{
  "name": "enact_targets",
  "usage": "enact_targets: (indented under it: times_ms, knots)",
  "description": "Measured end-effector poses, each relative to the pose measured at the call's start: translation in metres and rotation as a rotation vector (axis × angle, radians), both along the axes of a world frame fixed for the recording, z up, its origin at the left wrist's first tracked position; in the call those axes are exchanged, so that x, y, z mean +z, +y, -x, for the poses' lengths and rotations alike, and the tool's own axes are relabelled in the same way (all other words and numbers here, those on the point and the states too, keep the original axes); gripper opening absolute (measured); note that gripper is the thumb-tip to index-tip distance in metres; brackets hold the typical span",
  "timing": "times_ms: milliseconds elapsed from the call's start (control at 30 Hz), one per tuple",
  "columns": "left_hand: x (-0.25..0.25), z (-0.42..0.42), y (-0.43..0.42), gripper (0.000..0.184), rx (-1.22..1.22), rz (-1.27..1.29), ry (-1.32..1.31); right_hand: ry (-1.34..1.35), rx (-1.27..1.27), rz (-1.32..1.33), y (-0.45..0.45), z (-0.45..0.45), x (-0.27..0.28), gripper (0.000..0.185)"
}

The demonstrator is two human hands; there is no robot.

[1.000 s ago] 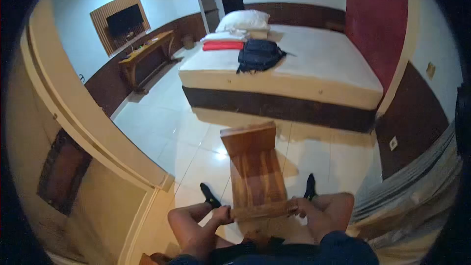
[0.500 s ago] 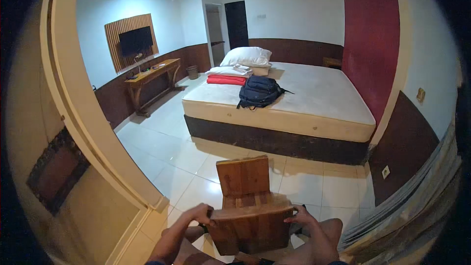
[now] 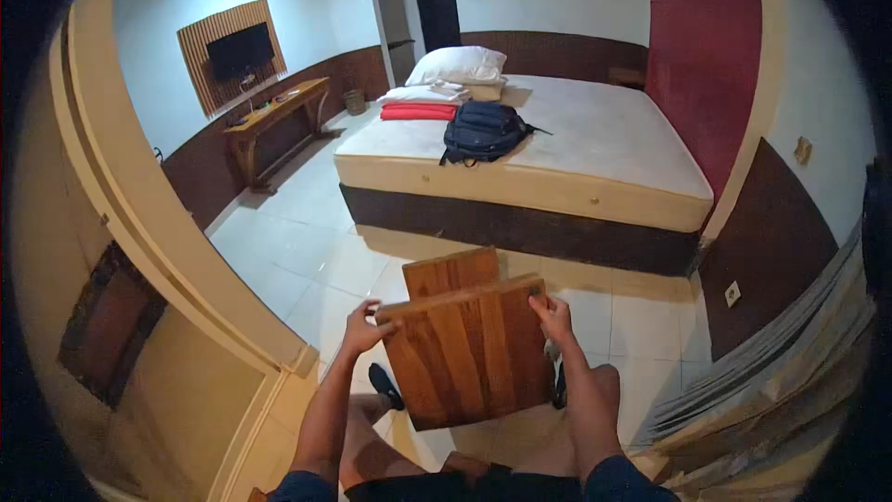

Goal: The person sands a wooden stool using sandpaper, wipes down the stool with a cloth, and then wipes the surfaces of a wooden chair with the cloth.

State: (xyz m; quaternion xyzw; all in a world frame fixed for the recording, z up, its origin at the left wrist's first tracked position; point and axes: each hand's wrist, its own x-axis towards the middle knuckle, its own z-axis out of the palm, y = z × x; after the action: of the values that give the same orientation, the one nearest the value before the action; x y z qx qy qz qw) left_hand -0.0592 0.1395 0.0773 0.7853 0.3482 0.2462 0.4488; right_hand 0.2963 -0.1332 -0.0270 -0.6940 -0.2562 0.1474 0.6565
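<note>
A broad wooden panel (image 3: 469, 358) with dark and light grain is tilted up in front of me, above the floor between my legs. My left hand (image 3: 369, 325) grips its upper left corner, the fingers wrapped over the edge. At the upper right corner, my right hand (image 3: 550, 314) is closed on the same panel. Behind it stands a smaller upright wooden board (image 3: 452, 271); the panel hides its lower part, and I cannot tell whether the two are joined.
Ahead is a bed (image 3: 595, 144) with a dark backpack (image 3: 485, 132), red folded cloth (image 3: 418, 111) and pillow (image 3: 457, 65). A wooden console table (image 3: 279, 104) stands left. A door frame (image 3: 186, 251) is near on the left, a curtain (image 3: 771, 372) on the right.
Both hands have raised the panel's near edge from low by my lap, up and away from me, so its broad face now shows. The view has also tilted up, then down.
</note>
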Motion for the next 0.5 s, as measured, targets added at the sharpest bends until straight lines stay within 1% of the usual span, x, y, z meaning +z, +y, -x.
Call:
enact_targets:
  times_ms: [67, 100, 167, 200, 233, 267, 333, 367, 400, 467, 500]
  knots:
    - [0.009, -0.01, -0.026, 0.063, 0.284, -0.22, -0.178, -0.036, -0.034, 0.018, 0.011, 0.004, 0.037, 0.05]
    - [-0.006, -0.015, -0.032, 0.063, 0.288, -0.211, -0.163, -0.079, -0.025, 0.03, 0.018, -0.002, 0.046, 0.052]
    - [-0.069, -0.032, -0.033, 0.061, 0.366, -0.326, -0.338, -0.113, -0.01, 0.062, 0.031, -0.014, 0.055, 0.054]
    - [-0.09, -0.032, -0.038, 0.061, 0.405, -0.383, -0.429, -0.037, 0.028, 0.14, 0.039, -0.023, 0.056, 0.057]
    - [-0.099, -0.028, -0.047, 0.061, 0.41, -0.372, -0.424, 0.036, 0.065, 0.214, 0.044, -0.03, 0.062, 0.061]
    - [-0.106, -0.023, -0.053, 0.06, 0.427, -0.163, -0.357, 0.032, 0.063, 0.226, 0.048, -0.035, 0.07, 0.061]
    - [-0.115, -0.018, -0.064, 0.06, 0.446, 0.251, -0.212, 0.02, -0.025, 0.313, 0.049, -0.02, 0.106, 0.067]
    - [-0.116, -0.018, -0.063, 0.06, 0.447, 0.267, -0.203, 0.019, -0.068, 0.362, 0.046, -0.013, 0.111, 0.071]
    - [-0.113, -0.022, -0.061, 0.062, 0.425, 0.278, -0.219, 0.025, -0.065, 0.387, 0.039, -0.01, 0.104, 0.071]
    - [-0.108, -0.024, -0.054, 0.065, 0.387, 0.292, -0.254, -0.005, 0.02, 0.434, 0.021, -0.008, 0.088, 0.076]
    - [-0.114, -0.025, -0.048, 0.065, 0.39, 0.301, -0.251, -0.025, 0.059, 0.444, 0.017, -0.01, 0.083, 0.079]
